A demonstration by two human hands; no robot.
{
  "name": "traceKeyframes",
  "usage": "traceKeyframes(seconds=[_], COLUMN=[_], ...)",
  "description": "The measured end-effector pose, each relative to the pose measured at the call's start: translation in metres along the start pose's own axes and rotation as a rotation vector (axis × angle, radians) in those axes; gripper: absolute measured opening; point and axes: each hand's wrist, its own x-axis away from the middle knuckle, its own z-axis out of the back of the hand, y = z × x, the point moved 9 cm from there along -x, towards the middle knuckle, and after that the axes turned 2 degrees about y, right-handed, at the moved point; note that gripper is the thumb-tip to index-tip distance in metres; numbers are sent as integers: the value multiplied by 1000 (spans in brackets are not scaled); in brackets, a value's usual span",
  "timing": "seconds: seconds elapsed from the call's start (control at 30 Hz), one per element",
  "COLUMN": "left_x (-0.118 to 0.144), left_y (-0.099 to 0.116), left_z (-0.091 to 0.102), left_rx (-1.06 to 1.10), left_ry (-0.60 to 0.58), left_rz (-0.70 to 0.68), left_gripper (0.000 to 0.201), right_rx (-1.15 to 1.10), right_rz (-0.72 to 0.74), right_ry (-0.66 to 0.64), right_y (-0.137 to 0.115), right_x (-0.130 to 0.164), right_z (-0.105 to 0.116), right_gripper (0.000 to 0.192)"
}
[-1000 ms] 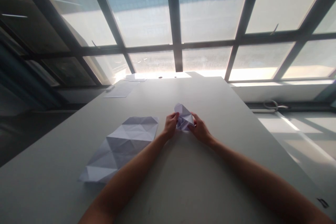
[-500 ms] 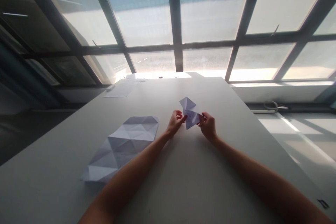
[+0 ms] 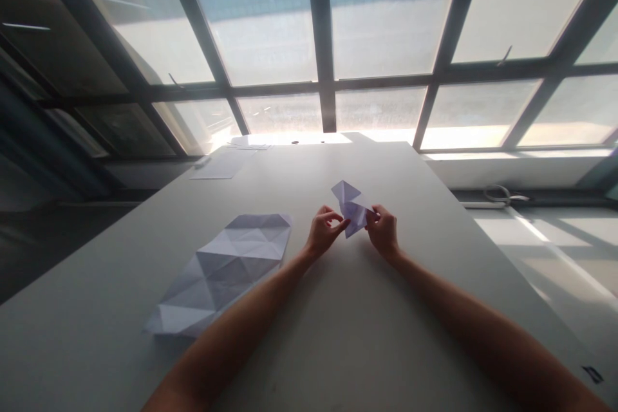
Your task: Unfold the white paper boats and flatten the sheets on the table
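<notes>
A small folded white paper piece [image 3: 351,207] is held just above the grey table [image 3: 338,322], near its middle. My left hand [image 3: 324,233] pinches its lower left edge with thumb and fingertips. My right hand [image 3: 384,229] grips its right side. To the left on the table lies a larger creased white sheet [image 3: 222,270], unfolded and flat, with a pattern of triangular folds. Neither hand touches that sheet.
Flat paper sheets [image 3: 219,167] lie at the table's far left corner by the window. Large windows with dark frames [image 3: 321,38] fill the background. A cable [image 3: 502,194] rests on the sill at the right. A small dark mark [image 3: 593,373] is at the table's near right edge.
Both hands moved the folded piece slightly right and opened it out; it now stands taller with a point upward. My left fingers closed back on its edge.
</notes>
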Motion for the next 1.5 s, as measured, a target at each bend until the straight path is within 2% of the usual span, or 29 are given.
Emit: traceKeyframes(seconds=[0.13,0.23,0.37,0.5,0.73,0.93,1.0,1.13,1.23,1.4,1.5], left_x=[7,7,2,0,2,2,0,-1,0,2,2], left_y=[11,3,-15,-17,-10,-16,-20,-43,-58,-69,-68], left_z=[-16,-21,-19,-17,-16,-20,-17,-2,3,0,-6], left_rx=[-99,-95,-42,-26,-17,-81,13,367,464,567,698], left_ry=[-99,-111,-99,-100,-126,-149,-104,91,163,149,72], left_rz=[-105,-71,60,111,89,87,134,354,438,524,589], left_gripper=[15,7,14,20,27,14,13,21,26,29,49], right_rx=[21,30,118,190,163,84,30,-118,-238,-275,-273], right_rz=[-23,-29,58,144,66,21,-42,-260,-329,-287,-236], right_ry=[16,-4,12,34,15,-3,-4,23,44,-34,-160], right_y=[6,7,-3,-14,-5,2,10,38,48,43,36], right_x=[-3,-3,-4,-2,-3,-2,-4,-9,-13,-15,-14], right_z=[3,1,3,4,3,-1,-2,-3,-4,-9,-17], right_gripper=[24,22,19,17,22,21,22,24,23,28,29])
